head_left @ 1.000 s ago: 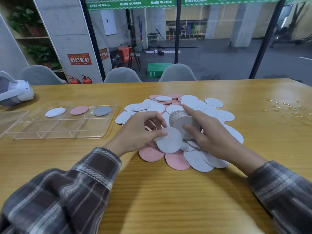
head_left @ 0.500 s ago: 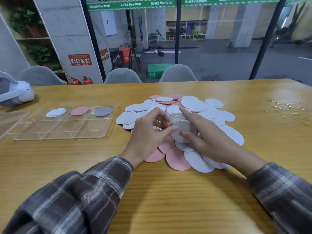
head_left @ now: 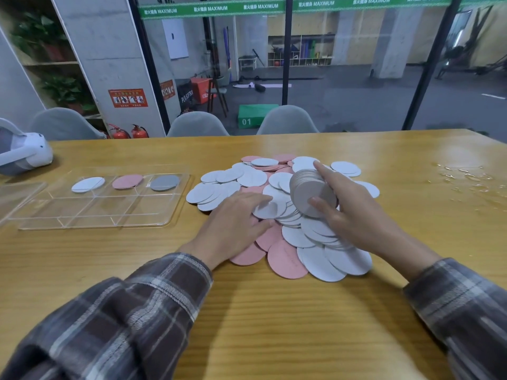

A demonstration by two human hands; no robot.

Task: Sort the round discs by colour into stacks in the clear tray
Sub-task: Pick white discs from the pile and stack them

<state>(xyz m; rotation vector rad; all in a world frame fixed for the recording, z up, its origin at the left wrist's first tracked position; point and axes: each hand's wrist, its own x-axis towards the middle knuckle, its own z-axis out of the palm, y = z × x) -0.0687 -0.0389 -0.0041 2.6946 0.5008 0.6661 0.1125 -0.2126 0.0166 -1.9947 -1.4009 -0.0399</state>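
Fingers point(head_left: 326, 174) of right hand point(head_left: 354, 212) pinch a grey stack point(head_left: 310, 193) edge-on: index along top rim, thumb on near face. Stack is tilted and held just over the loose pile point(head_left: 315, 259) mid-table point(head_left: 274, 311). Left hand point(head_left: 233, 226) lies flat on the pile, fingers straight & close together, tips on white discs, thumb out to the side. It grips nothing as far as I see.

Clear tray point(head_left: 96, 224) sits well left of the pile. Back row: one white disc point(head_left: 87, 184), one pink disc point(head_left: 127, 181), one grey disc point(head_left: 164, 182), one per compartment. I read these as colour markers only, no real stacks yet.

Est. progress: early. Greys partly gathered in hand, not delivered. Whites & pinks lie mixed in the pile, many overlapping. Left to do: grey stack to the grey compartment, then collect whites & pinks. Can't tell if more greys are buried.
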